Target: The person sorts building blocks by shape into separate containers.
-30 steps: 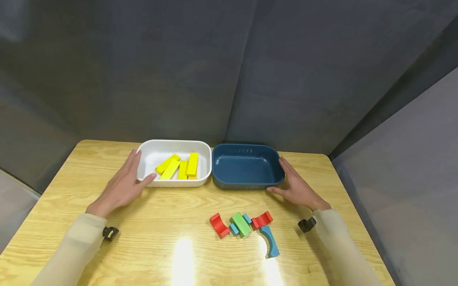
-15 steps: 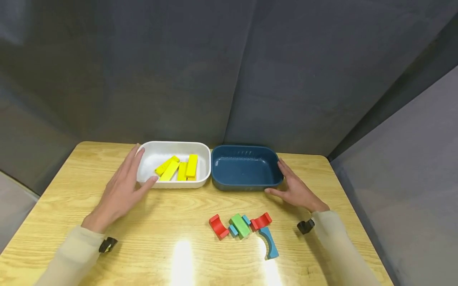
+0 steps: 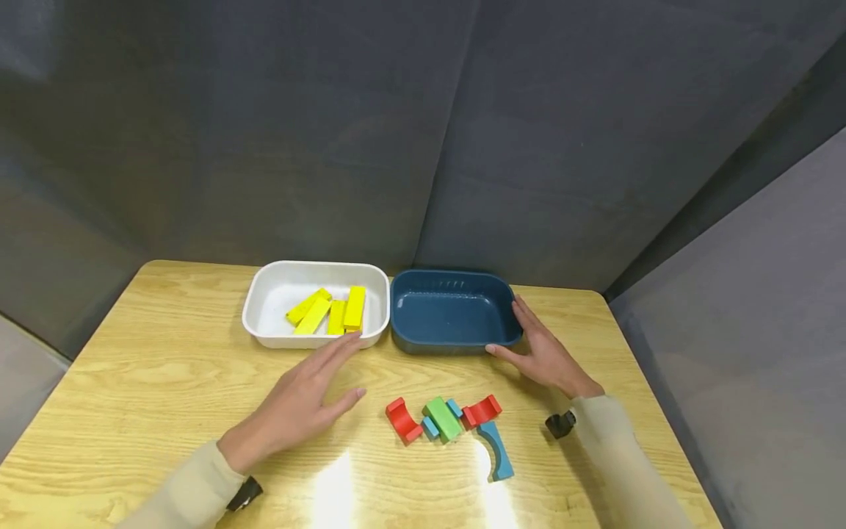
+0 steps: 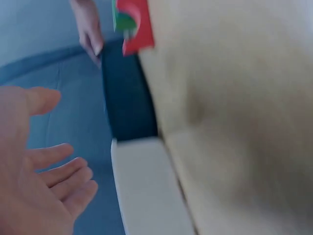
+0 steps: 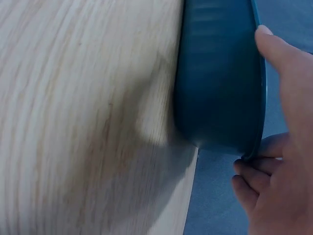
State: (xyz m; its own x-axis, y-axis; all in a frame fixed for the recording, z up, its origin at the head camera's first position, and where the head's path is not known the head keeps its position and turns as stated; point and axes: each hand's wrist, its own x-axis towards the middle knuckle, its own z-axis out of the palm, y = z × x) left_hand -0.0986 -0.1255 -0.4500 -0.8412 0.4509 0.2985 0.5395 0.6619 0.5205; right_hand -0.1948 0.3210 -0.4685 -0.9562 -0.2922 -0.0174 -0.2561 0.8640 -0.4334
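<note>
My left hand, fingers extended and thumb apart, hovers over the table just in front of a white tray, holding nothing. Its fingertips overlap the tray's near rim in the head view. Several yellow blocks lie inside that tray. My right hand touches the near right corner of a dark blue tray; its thumb is at the rim and its extended fingers lie along the right end. Nothing lies inside the dark blue tray. The two trays stand side by side.
Nearer on the wooden table lie a red arch block, a green block, two small blue blocks, another red arch block and a blue arch block. A dark curtain hangs behind.
My left hand has left the white tray's left end and moved right and nearer, in front of the tray. My right hand stays at the dark blue tray; the blocks lie as before.
</note>
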